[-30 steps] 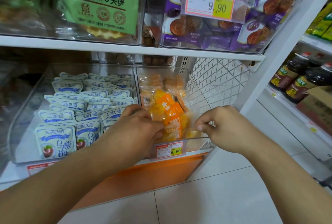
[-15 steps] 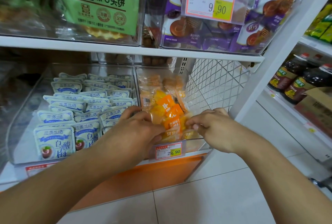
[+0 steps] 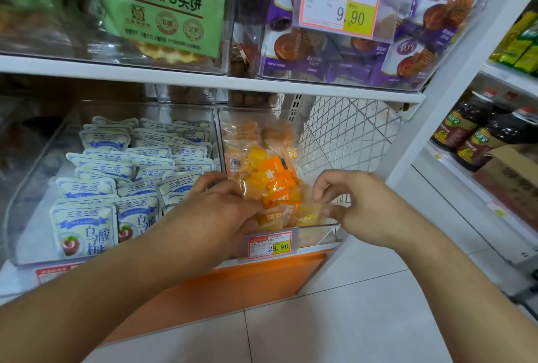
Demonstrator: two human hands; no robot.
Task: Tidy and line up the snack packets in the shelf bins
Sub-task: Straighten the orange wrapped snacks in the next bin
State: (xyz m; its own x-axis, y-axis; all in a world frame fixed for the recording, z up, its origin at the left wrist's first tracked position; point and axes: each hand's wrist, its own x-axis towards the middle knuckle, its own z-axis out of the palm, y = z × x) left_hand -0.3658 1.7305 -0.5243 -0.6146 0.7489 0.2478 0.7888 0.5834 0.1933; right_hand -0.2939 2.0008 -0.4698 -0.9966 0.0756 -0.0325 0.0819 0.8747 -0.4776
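Now we are gripping the orange snack bag with left hand and right hand, fingers curled on its edges; slippery film is risking a slip over the clear bin front.

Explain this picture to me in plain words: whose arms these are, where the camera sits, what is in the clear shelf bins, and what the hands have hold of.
There is no machine here. A person wears a camera on the head, looking forward and down, so the two bare arms entering from the bottom are the person's own. The lower shelf carries two clear bins. The left bin holds rows of white-and-blue snack packets. The right bin holds orange and yellow packets in clear wrap, behind a price tag reading 29.90. The left hand lies on the near left side of that pile, fingers curled into it. The right hand pinches the clear wrap at the pile's right edge. Whether either grip is firm cannot be told.
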